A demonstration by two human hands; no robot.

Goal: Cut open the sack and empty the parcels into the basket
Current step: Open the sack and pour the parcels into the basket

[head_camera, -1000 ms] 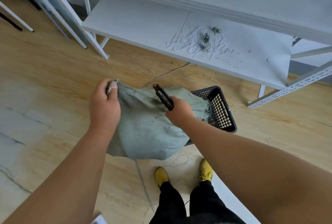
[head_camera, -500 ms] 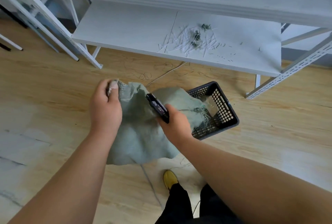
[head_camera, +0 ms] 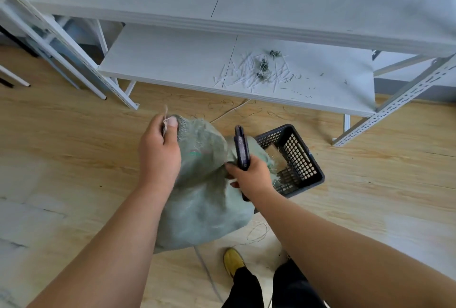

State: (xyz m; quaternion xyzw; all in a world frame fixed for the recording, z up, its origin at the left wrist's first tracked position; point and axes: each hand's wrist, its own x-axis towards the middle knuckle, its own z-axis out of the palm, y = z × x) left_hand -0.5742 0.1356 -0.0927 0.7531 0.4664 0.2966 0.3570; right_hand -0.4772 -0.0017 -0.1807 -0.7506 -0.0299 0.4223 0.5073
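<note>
A grey-green woven sack (head_camera: 202,211) hangs in front of me above the wooden floor. My left hand (head_camera: 159,154) pinches its upper corner, with a bit of string sticking up by the thumb. My right hand (head_camera: 251,176) grips a dark utility knife (head_camera: 240,146) that points upward, and its fingers also bunch the sack's fabric. A frayed end of the sack drapes into a dark plastic basket (head_camera: 299,159) on the floor just right of my right hand. No parcels show; the sack hides its contents.
A white metal shelf rack stands ahead; its low shelf (head_camera: 172,60) carries scattered white strips and thread scraps (head_camera: 261,68). A slotted rack leg (head_camera: 394,105) slants down at the right. Loose threads (head_camera: 256,233) lie on the floor by my yellow shoe (head_camera: 233,260).
My right hand has turned the knife from slanting left to pointing upward and pulled the sack's middle in. The sack is more bunched. The left hand's grip is the same.
</note>
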